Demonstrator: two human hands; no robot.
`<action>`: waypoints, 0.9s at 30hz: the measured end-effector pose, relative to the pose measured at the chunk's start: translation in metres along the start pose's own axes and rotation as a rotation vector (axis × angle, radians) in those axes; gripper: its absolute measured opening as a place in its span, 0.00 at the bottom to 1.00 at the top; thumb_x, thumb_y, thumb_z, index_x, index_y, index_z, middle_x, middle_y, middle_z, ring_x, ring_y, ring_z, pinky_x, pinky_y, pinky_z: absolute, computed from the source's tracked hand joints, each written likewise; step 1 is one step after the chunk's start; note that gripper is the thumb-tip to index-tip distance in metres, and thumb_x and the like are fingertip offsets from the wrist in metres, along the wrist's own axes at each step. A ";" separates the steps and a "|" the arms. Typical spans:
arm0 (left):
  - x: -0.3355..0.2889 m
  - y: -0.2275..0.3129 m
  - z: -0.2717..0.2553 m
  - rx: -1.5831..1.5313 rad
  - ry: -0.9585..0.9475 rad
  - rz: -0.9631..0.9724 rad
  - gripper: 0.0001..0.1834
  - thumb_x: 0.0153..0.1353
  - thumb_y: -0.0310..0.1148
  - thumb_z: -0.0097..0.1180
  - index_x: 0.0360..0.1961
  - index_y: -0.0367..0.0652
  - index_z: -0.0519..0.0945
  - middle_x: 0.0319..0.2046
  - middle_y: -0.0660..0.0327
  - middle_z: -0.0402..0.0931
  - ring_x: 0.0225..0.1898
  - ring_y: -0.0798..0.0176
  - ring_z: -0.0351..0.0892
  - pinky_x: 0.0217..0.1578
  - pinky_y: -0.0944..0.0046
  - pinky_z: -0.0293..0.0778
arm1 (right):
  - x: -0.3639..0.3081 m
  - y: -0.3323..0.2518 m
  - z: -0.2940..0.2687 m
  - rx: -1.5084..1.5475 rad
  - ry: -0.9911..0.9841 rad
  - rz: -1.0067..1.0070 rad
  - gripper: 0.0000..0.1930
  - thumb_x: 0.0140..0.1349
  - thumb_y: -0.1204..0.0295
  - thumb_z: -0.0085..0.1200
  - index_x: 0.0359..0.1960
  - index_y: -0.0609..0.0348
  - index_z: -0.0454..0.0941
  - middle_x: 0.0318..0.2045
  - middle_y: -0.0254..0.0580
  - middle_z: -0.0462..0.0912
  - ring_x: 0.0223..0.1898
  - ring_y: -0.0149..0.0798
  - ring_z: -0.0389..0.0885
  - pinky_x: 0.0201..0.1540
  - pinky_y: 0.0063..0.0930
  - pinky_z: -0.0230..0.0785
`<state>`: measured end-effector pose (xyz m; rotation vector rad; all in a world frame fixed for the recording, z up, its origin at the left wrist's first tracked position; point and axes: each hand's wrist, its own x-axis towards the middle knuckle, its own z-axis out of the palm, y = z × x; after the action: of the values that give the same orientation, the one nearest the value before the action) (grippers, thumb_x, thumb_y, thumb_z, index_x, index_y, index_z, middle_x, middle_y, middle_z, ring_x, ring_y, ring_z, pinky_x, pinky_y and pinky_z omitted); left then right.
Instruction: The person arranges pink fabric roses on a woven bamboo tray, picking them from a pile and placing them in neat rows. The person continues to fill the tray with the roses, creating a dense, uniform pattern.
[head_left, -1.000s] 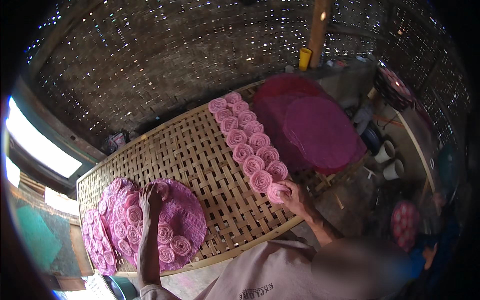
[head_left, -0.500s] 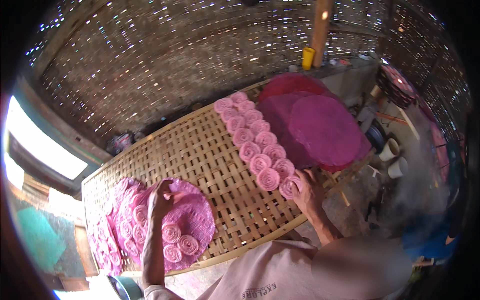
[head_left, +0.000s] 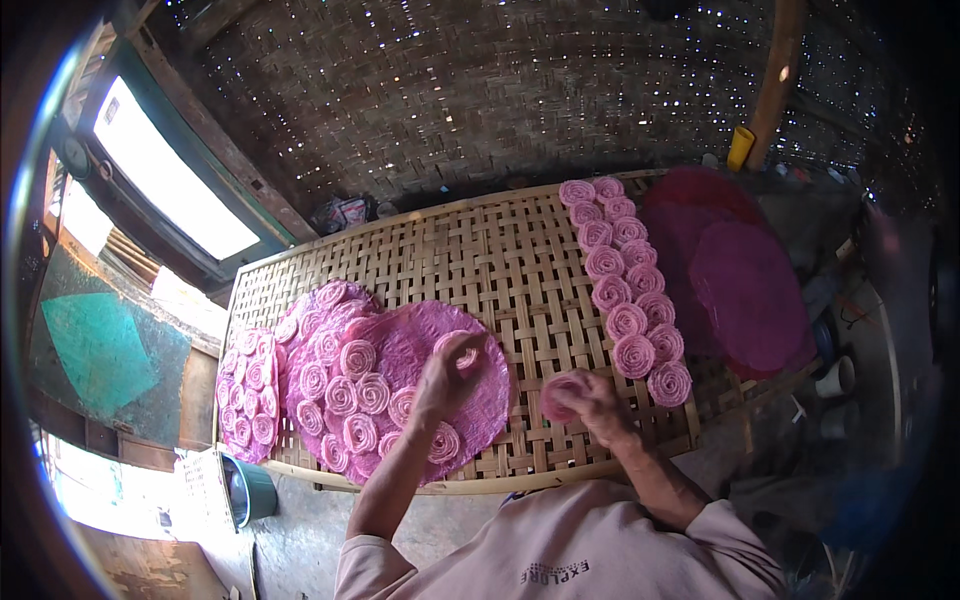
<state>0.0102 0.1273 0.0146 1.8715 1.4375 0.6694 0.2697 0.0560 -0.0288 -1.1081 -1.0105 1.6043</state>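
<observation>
My right hand is closed on a pink coiled rosette, held over the woven bamboo tray and smeared by motion. My left hand curls its fingers round another pink rosette near the right part of a round purple-pink sheet. Whether that rosette still touches the sheet I cannot tell. Several more rosettes lie on this sheet and the overlapping ones to its left. To the right of my right hand, a double row of rosettes runs away from me across the bamboo tray.
Beyond the double row lie flat magenta sheets. A yellow cup stands by a wooden post at the back right. A teal bucket is on the floor at the left. A woven wall rises behind the tray.
My right hand has let go of the rosette at the near end of the row and moved left, now holding another. My left hand has shifted right over its sheet. The view has swung left.
</observation>
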 end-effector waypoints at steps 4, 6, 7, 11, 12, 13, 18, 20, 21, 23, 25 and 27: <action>0.014 -0.099 -0.016 0.702 0.295 0.131 0.23 0.56 0.37 0.64 0.52 0.41 0.80 0.56 0.48 0.75 0.59 0.44 0.71 0.58 0.50 0.68 | -0.035 -0.013 -0.042 -0.061 0.157 -0.079 0.14 0.60 0.72 0.61 0.47 0.63 0.80 0.40 0.35 0.83 0.42 0.29 0.79 0.49 0.26 0.73; 0.013 -0.072 -0.017 0.503 0.169 0.118 0.17 0.52 0.35 0.65 0.43 0.41 0.82 0.46 0.55 0.78 0.50 0.45 0.74 0.52 0.48 0.69 | -0.055 -0.015 -0.070 -0.248 0.312 -0.155 0.15 0.60 0.72 0.61 0.48 0.65 0.79 0.41 0.38 0.83 0.42 0.33 0.80 0.48 0.28 0.74; 0.010 -0.119 -0.012 0.393 0.273 0.189 0.16 0.53 0.34 0.65 0.42 0.41 0.82 0.46 0.56 0.78 0.51 0.46 0.74 0.51 0.48 0.69 | -0.063 -0.007 -0.085 -0.273 0.337 -0.129 0.15 0.60 0.74 0.60 0.48 0.66 0.78 0.42 0.39 0.83 0.44 0.32 0.80 0.49 0.29 0.73; 0.015 -0.090 -0.009 0.467 0.219 0.222 0.16 0.52 0.31 0.64 0.43 0.44 0.78 0.41 0.55 0.80 0.46 0.45 0.75 0.50 0.49 0.69 | -0.102 0.025 -0.136 -0.308 0.631 -0.222 0.15 0.60 0.75 0.60 0.48 0.66 0.78 0.42 0.42 0.83 0.44 0.31 0.79 0.48 0.28 0.73; 0.015 -0.086 -0.011 0.454 0.158 0.151 0.16 0.51 0.29 0.63 0.43 0.44 0.78 0.40 0.54 0.80 0.45 0.45 0.76 0.49 0.48 0.69 | -0.109 0.022 -0.137 -0.328 0.628 -0.182 0.15 0.59 0.75 0.60 0.48 0.66 0.78 0.41 0.42 0.83 0.43 0.31 0.79 0.48 0.28 0.73; 0.016 -0.086 -0.006 0.385 0.198 0.171 0.21 0.50 0.24 0.61 0.47 0.45 0.76 0.37 0.53 0.80 0.41 0.45 0.78 0.44 0.48 0.73 | -0.116 0.017 -0.137 -0.347 0.621 -0.141 0.14 0.59 0.75 0.60 0.47 0.65 0.78 0.40 0.42 0.83 0.43 0.31 0.80 0.47 0.28 0.73; 0.012 -0.046 0.002 0.052 0.147 0.018 0.27 0.50 0.18 0.57 0.54 0.43 0.71 0.34 0.54 0.79 0.38 0.56 0.82 0.38 0.58 0.78 | -0.122 0.005 -0.118 -0.594 0.674 -0.005 0.14 0.58 0.75 0.60 0.47 0.61 0.80 0.38 0.45 0.86 0.39 0.38 0.85 0.45 0.30 0.75; 0.007 -0.037 0.003 -0.121 0.114 -0.010 0.26 0.50 0.17 0.56 0.53 0.43 0.71 0.34 0.55 0.79 0.38 0.60 0.82 0.38 0.62 0.78 | -0.120 0.003 -0.116 -0.847 0.720 -0.014 0.15 0.57 0.72 0.62 0.47 0.60 0.80 0.37 0.48 0.86 0.37 0.46 0.85 0.44 0.36 0.76; 0.002 -0.020 0.003 -0.184 0.076 -0.011 0.27 0.51 0.15 0.54 0.54 0.42 0.72 0.38 0.57 0.79 0.40 0.62 0.81 0.40 0.64 0.79 | -0.120 -0.001 -0.113 -0.956 0.746 -0.011 0.16 0.57 0.71 0.63 0.47 0.60 0.81 0.38 0.47 0.86 0.38 0.47 0.85 0.45 0.37 0.76; -0.008 -0.011 0.012 -0.377 0.084 0.038 0.28 0.50 0.14 0.55 0.55 0.41 0.72 0.42 0.57 0.79 0.42 0.61 0.81 0.41 0.64 0.80 | -0.120 -0.013 -0.105 -1.182 0.805 -0.069 0.18 0.56 0.69 0.64 0.48 0.60 0.80 0.42 0.48 0.85 0.42 0.48 0.84 0.46 0.38 0.75; -0.019 0.004 0.023 -0.536 0.086 0.102 0.29 0.50 0.13 0.58 0.56 0.41 0.72 0.45 0.59 0.76 0.45 0.61 0.80 0.44 0.62 0.81 | -0.120 -0.023 -0.097 -1.411 0.878 -0.189 0.22 0.54 0.66 0.67 0.50 0.59 0.80 0.47 0.48 0.83 0.47 0.49 0.82 0.48 0.39 0.75; -0.034 0.027 0.039 -0.769 -0.042 0.109 0.28 0.51 0.13 0.60 0.55 0.39 0.71 0.43 0.60 0.75 0.45 0.64 0.79 0.46 0.63 0.80 | -0.110 -0.019 -0.085 -1.033 0.669 -0.204 0.26 0.53 0.63 0.69 0.53 0.59 0.78 0.53 0.48 0.80 0.52 0.47 0.79 0.50 0.39 0.74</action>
<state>0.0472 0.0825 0.0101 1.3390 0.8628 1.0471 0.3759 -0.0347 -0.0097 -1.9476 -1.4230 0.3783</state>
